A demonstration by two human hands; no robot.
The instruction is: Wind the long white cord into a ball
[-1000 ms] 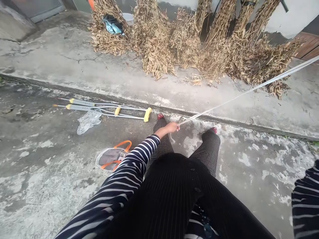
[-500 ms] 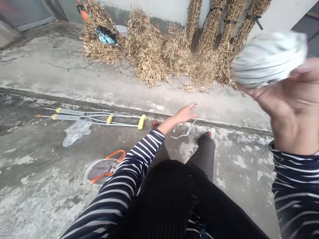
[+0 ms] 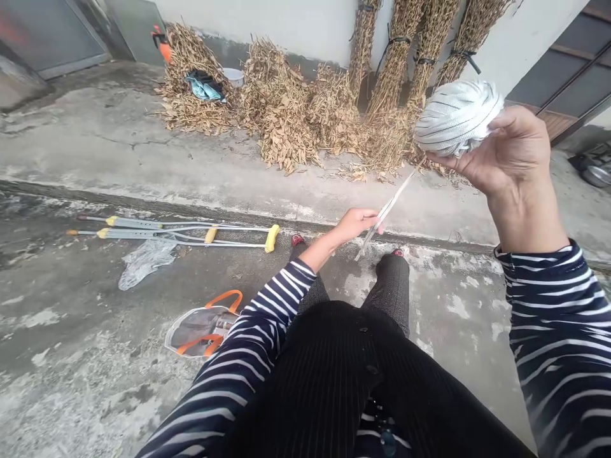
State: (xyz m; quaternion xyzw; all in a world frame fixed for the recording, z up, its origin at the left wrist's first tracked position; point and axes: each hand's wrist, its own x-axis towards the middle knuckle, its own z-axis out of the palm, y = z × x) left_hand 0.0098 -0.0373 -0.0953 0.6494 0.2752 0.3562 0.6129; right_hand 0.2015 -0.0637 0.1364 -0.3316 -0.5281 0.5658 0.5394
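My right hand [image 3: 508, 149] is raised at the upper right and grips a ball of white flat twine [image 3: 456, 117]. A loose strand of the twine [image 3: 396, 200] runs down and left from the ball to my left hand [image 3: 356, 222], whose fingers pinch it above my feet. Both arms wear dark sleeves with white stripes. My legs in dark trousers stretch forward over the concrete.
A pair of metal crutches with yellow pads [image 3: 191, 230] lies on the ground at left, beside a crumpled clear plastic bag [image 3: 143, 262]. A bag with orange handles [image 3: 203, 323] lies nearer. Bundles of dried plants [image 3: 296, 111] lean against the far wall behind a concrete step [image 3: 143, 207].
The long taut strand was let go and my left hand opened and reached forward. My right hand rose into view with the twine ball, and my left hand now pinches a short strand.
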